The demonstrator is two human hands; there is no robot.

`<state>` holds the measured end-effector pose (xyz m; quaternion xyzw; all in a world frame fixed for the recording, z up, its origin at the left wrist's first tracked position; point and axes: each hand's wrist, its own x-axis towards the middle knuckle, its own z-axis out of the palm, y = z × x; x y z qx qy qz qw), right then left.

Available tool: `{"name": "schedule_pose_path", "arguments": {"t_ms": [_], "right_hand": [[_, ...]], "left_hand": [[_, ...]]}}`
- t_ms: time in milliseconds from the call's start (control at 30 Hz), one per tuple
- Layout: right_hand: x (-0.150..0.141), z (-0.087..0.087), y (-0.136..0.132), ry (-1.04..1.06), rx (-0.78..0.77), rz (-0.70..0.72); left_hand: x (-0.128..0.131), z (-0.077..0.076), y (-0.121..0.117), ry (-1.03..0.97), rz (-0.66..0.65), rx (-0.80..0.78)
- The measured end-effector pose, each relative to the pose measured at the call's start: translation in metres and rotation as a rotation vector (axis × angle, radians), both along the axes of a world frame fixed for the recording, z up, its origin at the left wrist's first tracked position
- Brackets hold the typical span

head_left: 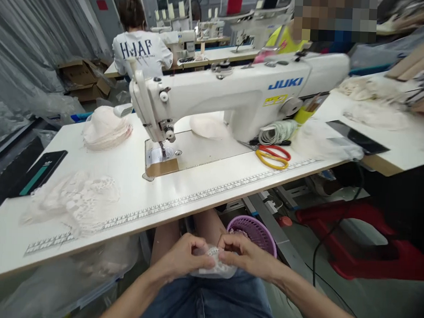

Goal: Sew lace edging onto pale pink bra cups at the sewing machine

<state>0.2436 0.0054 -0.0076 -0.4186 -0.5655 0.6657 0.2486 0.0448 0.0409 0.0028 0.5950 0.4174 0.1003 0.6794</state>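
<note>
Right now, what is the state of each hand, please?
Left hand: closed, fingers pinching the white lace piece above the lap.
Right hand: closed, fingers pinching the same piece from its other side.

Grey curtains [59,21], open cardboard boxes [84,78], white sewing tables [126,188], red stool [380,236], grey floor [385,298]

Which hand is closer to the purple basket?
Right. The right hand is just left of the purple basket; the left hand is farther off, past the white lace.
</note>
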Motion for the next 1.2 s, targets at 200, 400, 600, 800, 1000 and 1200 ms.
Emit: {"name": "schedule_pose_path", "arguments": {"t_ms": [200, 400, 600, 800, 1000, 1200], "right_hand": [[-0.001, 0.004, -0.003, -0.062, 0.099, 0.051], [-0.003, 0.008, -0.01, -0.099, 0.157, 0.027], [-0.002, 0.023, -0.01, -0.232, 0.205, 0.022], [-0.006, 0.022, -0.004, -0.01, 0.031, 0.005], [-0.008, 0.008, -0.001, 0.014, -0.003, 0.098], [-0.01, 0.003, 0.005, -0.092, 0.06, 0.164]], "left_hand": [[0.001, 0.002, -0.004, 0.039, 0.0, 0.017], [0.0, 0.001, -0.01, 0.079, 0.025, 0.032], [0.001, 0.002, -0.014, 0.036, 0.104, -0.027], [0.0, 0.003, -0.013, -0.003, 0.196, -0.085], [-0.007, 0.008, -0.011, -0.065, 0.264, -0.211], [-0.014, 0.009, -0.01, -0.078, 0.253, -0.247]]}}
